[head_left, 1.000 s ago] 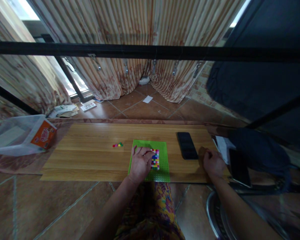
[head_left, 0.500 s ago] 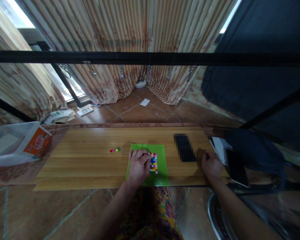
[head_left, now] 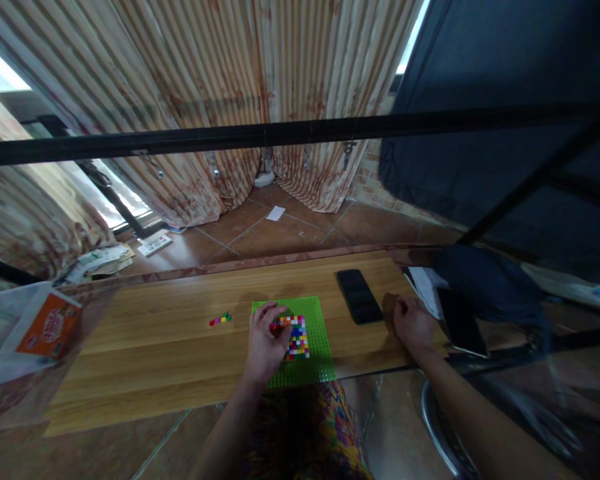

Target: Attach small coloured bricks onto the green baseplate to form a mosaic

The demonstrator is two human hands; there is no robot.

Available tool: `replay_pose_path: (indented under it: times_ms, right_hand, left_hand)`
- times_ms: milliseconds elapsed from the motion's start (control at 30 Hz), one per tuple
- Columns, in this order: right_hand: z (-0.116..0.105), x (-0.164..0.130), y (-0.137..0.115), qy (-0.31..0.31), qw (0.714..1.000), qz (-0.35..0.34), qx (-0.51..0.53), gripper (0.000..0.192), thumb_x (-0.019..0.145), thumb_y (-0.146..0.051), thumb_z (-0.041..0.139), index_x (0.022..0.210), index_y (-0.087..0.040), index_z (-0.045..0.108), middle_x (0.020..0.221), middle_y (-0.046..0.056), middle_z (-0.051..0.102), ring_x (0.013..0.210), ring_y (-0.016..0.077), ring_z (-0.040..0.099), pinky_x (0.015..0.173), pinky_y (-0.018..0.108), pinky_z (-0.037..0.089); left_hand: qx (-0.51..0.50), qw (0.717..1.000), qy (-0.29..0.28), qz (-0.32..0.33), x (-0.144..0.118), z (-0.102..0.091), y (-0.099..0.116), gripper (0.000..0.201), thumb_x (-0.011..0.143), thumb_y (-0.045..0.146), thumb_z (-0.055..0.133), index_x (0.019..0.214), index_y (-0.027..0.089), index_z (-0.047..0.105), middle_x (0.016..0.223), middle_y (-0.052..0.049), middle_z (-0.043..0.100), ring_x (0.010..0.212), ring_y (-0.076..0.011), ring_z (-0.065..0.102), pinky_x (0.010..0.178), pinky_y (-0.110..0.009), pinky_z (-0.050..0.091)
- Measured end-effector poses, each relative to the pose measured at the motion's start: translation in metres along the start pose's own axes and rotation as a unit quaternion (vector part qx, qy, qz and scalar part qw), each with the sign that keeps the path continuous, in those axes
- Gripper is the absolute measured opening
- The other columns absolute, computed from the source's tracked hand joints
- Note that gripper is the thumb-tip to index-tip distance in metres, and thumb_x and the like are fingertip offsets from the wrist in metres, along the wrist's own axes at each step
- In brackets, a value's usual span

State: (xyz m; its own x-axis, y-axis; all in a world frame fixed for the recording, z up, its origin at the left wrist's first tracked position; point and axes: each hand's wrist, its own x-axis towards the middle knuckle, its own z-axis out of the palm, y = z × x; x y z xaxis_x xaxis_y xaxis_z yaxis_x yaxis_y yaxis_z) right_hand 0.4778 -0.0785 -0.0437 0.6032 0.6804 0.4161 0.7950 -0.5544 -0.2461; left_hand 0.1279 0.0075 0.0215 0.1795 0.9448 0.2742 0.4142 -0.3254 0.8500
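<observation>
Left hand (head_left: 265, 345) curls over the green baseplate (head_left: 323, 357); whether it grips anything is unclear. Press bricks (head_left: 299, 340) down squarely. Right hand (head_left: 414, 325): loosely fisted, near the phone (head_left: 359, 297).

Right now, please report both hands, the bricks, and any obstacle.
Left hand at coloured bricks on green board, grip unclear. Right hand curled. Phone lies between hands, off board.

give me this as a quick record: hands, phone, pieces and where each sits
left hand: over the green baseplate, at its multicoloured patch; whether it holds a piece is unclear
right hand: curled, at the wooden board's right end
phone: black, on the board, between baseplate and right hand
loose pieces: short row on the board, left of the baseplate
</observation>
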Motion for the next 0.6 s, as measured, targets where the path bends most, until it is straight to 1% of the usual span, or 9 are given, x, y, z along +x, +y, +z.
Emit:
replay_pose_path:
  times_ms: [33, 100, 167, 233, 300, 433, 600]
  right_hand:
    - [0.000, 0.000, 0.000, -0.001, 1.000, 0.001, 0.001, 0.029, 0.091, -0.027, 0.043, 0.094, -0.013, 0.068, 0.090, 0.010, 0.068, 0.073, 0.0170, 0.057, 0.062, 0.027, 0.035]
    - [0.001, 0.001, 0.000, -0.002, 1.000, 0.002, 0.003, 0.029, 0.091, -0.028, 0.044, 0.094, -0.013, 0.068, 0.090, 0.010, 0.068, 0.072, 0.0169, 0.057, 0.062, 0.027, 0.035]
    - [0.003, 0.001, 0.001, 0.000, 1.000, 0.004, 0.006, 0.029, 0.091, -0.028, 0.043, 0.094, -0.014, 0.068, 0.091, 0.010, 0.068, 0.073, 0.0168, 0.058, 0.062, 0.027, 0.035]
    - [0.005, 0.000, 0.002, 0.003, 1.000, 0.001, 0.009, 0.030, 0.092, -0.029, 0.043, 0.094, -0.014, 0.068, 0.091, 0.010, 0.067, 0.074, 0.0168, 0.058, 0.062, 0.027, 0.036]
    - [0.006, 0.000, 0.003, 0.006, 1.000, -0.001, 0.010, 0.030, 0.092, -0.029, 0.043, 0.093, -0.014, 0.068, 0.090, 0.010, 0.067, 0.075, 0.0169, 0.058, 0.063, 0.027, 0.037]
    - [0.006, 0.000, 0.003, 0.009, 1.000, -0.001, 0.010, 0.030, 0.092, -0.029, 0.042, 0.092, -0.014, 0.068, 0.089, 0.010, 0.067, 0.074, 0.0172, 0.058, 0.064, 0.027, 0.037]
    - [0.006, -0.002, 0.003, 0.004, 1.000, 0.003, 0.004, 0.031, 0.092, -0.030, 0.041, 0.092, -0.014, 0.067, 0.089, 0.010, 0.067, 0.070, 0.0163, 0.057, 0.061, 0.027, 0.035]
  left_hand:
    - [-0.029, 0.999, -0.002, -0.037, 0.001, 0.000, -0.001, 0.033, 0.068, 0.014, 0.070, 0.099, 0.022, 0.073, 0.117, -0.008, 0.064, 0.112, -0.0249, 0.058, 0.101, -0.043, 0.046]
    - [-0.102, 0.986, -0.033, -0.129, 0.003, 0.000, -0.002, 0.040, 0.065, 0.019, 0.073, 0.105, 0.020, 0.071, 0.111, -0.008, 0.066, 0.100, -0.0231, 0.064, 0.089, -0.038, 0.053]
    - [-0.174, 0.957, -0.077, -0.221, 0.004, -0.001, 0.000, 0.047, 0.064, 0.025, 0.075, 0.110, 0.018, 0.069, 0.094, -0.006, 0.069, 0.078, -0.0188, 0.066, 0.071, -0.032, 0.055]
    - [-0.221, 0.929, -0.099, -0.279, 0.005, -0.002, 0.004, 0.051, 0.061, 0.029, 0.077, 0.109, 0.015, 0.068, 0.080, -0.003, 0.069, 0.064, -0.0157, 0.063, 0.059, -0.027, 0.052]
    - [-0.238, 0.919, -0.101, -0.298, 0.005, -0.002, 0.007, 0.047, 0.058, 0.029, 0.078, 0.102, 0.014, 0.069, 0.072, -0.001, 0.068, 0.059, -0.0140, 0.061, 0.056, -0.024, 0.050]
    - [-0.243, 0.918, -0.091, -0.301, 0.006, -0.001, 0.011, 0.032, 0.055, 0.026, 0.076, 0.085, 0.016, 0.070, 0.065, 0.002, 0.066, 0.055, -0.0113, 0.057, 0.054, -0.021, 0.047]
    - [-0.252, 0.916, -0.077, -0.303, 0.007, -0.001, 0.014, 0.026, 0.054, 0.023, 0.075, 0.078, 0.016, 0.070, 0.063, 0.002, 0.065, 0.057, -0.0118, 0.058, 0.055, -0.021, 0.047]
